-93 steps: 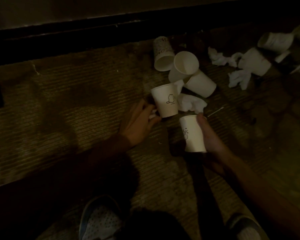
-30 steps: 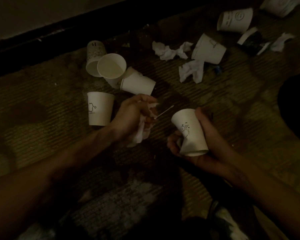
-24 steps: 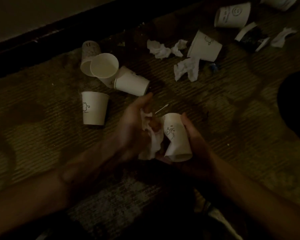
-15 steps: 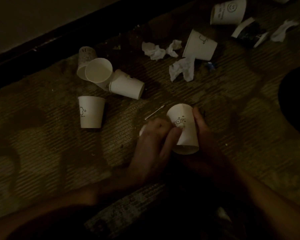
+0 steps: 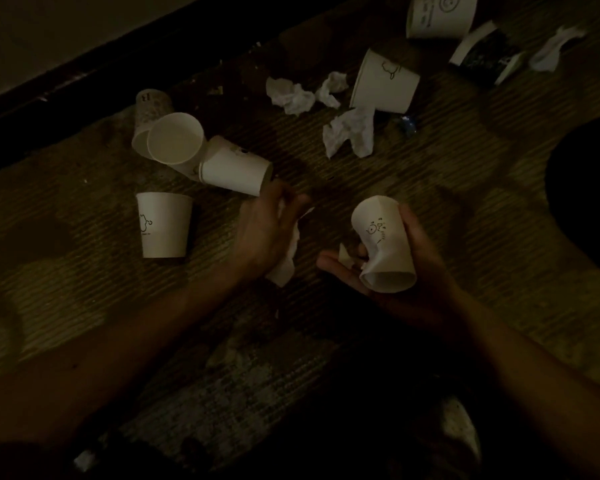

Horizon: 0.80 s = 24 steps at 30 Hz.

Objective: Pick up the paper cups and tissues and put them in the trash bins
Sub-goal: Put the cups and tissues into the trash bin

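Observation:
My right hand [image 5: 420, 271] grips a dented white paper cup [image 5: 383, 251] with a doodle, mouth turned toward me. A scrap of tissue [image 5: 343, 256] shows at its fingertips. My left hand [image 5: 264, 233] hovers to the left of the cup and holds a crumpled tissue [image 5: 286, 263] under the palm. On the floor an upside-down doodle cup [image 5: 163, 225] stands left of that hand. A cluster of three tipped cups [image 5: 234, 169] lies beyond it. More tissues [image 5: 350, 131] and a cup [image 5: 385, 81] lie farther right.
The floor is dim, ribbed carpet with a dark baseboard [image 5: 84, 74] along the far side. Another cup [image 5: 440, 15], a dark wrapper [image 5: 485, 57] and a tissue [image 5: 551, 53] lie at top right. A dark round shape [image 5: 589, 188] fills the right edge. My shoe [image 5: 461, 431] is below.
My left hand has drawn back leftward from the cup with tissue still under it. The right hand has kept its grip on the dented cup.

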### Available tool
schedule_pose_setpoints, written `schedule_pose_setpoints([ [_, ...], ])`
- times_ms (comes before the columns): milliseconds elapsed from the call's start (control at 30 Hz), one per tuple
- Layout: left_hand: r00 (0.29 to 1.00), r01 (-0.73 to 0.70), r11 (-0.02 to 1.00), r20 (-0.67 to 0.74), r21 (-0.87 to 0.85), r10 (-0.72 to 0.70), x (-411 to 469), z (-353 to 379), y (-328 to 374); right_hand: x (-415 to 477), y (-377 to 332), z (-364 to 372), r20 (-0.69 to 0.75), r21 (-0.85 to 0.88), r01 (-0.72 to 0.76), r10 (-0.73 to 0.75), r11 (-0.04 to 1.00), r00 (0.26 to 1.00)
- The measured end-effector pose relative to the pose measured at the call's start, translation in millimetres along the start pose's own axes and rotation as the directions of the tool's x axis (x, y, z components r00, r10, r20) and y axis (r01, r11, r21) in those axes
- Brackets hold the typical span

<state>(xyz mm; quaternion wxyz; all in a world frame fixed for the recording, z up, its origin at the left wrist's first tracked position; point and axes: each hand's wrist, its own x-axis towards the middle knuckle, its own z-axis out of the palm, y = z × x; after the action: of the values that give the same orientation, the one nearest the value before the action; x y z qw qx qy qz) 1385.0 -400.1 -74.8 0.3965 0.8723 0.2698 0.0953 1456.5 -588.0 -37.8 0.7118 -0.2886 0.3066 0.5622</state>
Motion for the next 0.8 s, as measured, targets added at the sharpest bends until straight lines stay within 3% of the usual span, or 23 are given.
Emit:
schedule_pose_setpoints([
  [100,0.996,-0.06,0.981,0.081,0.182,0.046,6.9,14.5,-15.4,2.5,-4.8,-1.7,-0.078,0.102,0.037,-0.029,0.994,0.997],
  [233,0.979,-0.198,0.914,0.028,0.354,0.201,9.0,28.8,-23.2,12.4,-5.7,-5.9,-0.141,0.127,0.118,-0.1,0.985,0.985],
  [367,0.969,-0.221,0.817,0.027,0.532,0.245,1.9,36.7,-26.2,10.1,-11.1,-12.0,-0.065,0.105,0.099,-0.093,0.99,0.994],
  [467,0.981,-0.189,0.867,0.059,0.461,0.183,1.9,37.1,-29.9,8.4,-16.1,-20.4,-0.043,0.097,0.126,-0.122,0.987,0.992],
  [533,0.966,-0.257,0.889,0.073,0.379,0.248,0.4,32.2,-30.1,9.4,-18.7,-24.0,-0.026,0.1,0.149,-0.147,0.984,0.989],
  [633,0.908,-0.419,0.775,0.197,0.474,0.37,-4.0,21.3,-25.1,11.3,-19.3,-30.5,0.022,0.09,0.154,-0.156,0.984,0.987],
  [800,0.961,-0.27,0.806,0.194,0.527,0.195,-8.6,19.5,-16.6,13.2,-19.6,-36.2,0.078,0.122,0.175,-0.185,0.977,0.98],
])
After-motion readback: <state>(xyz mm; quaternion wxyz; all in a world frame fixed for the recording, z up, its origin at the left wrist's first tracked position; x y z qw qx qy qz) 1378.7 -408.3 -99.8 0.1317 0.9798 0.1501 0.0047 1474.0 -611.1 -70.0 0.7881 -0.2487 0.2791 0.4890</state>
